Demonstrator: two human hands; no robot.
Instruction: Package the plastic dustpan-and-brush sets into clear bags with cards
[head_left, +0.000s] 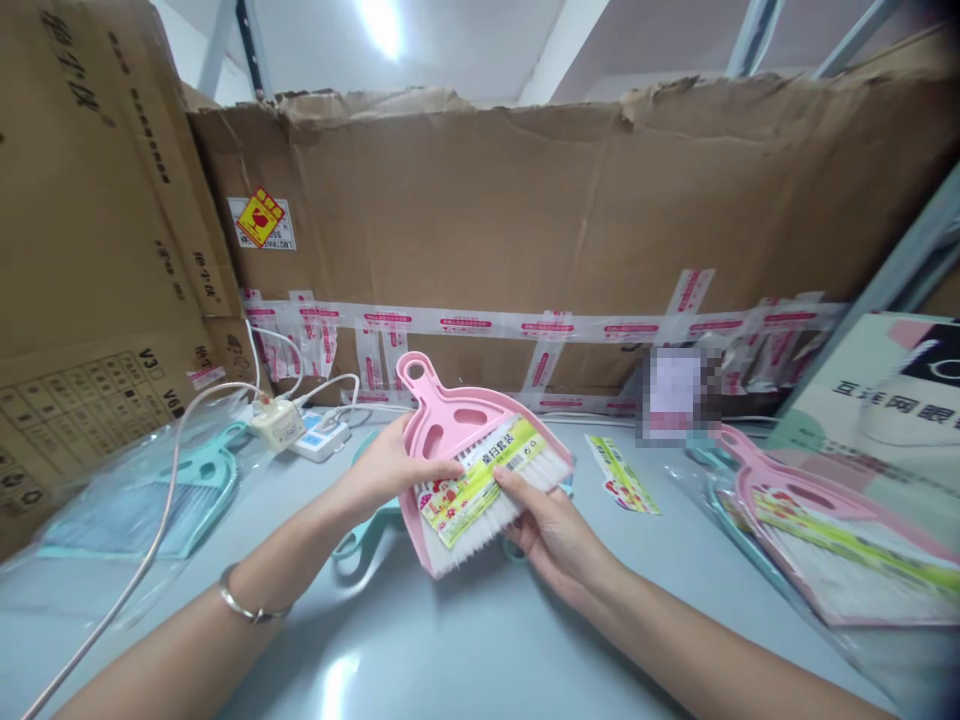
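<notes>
Held up in the middle of the view is a pink dustpan (pixel 480 408) with a white-bristled brush nested in it. A green and yellow printed label (pixel 480 480) lies across the brush. My left hand (pixel 394 462) grips the dustpan's left edge, its thumb pressed on the front by the label. From the right, my right hand (pixel 551 525) pinches the lower part, thumb on the label and fingers behind. Below and behind it, a teal dustpan or brush piece (pixel 364 530) rests on the table, mostly hidden.
Another label card (pixel 624 475) lies on the grey table. At right are bagged pink and teal dustpan sets (pixel 810 490); at left, a bagged teal set (pixel 199 490). A power strip (pixel 321 437) with cables sits behind. Cardboard (pixel 480 210) walls the back.
</notes>
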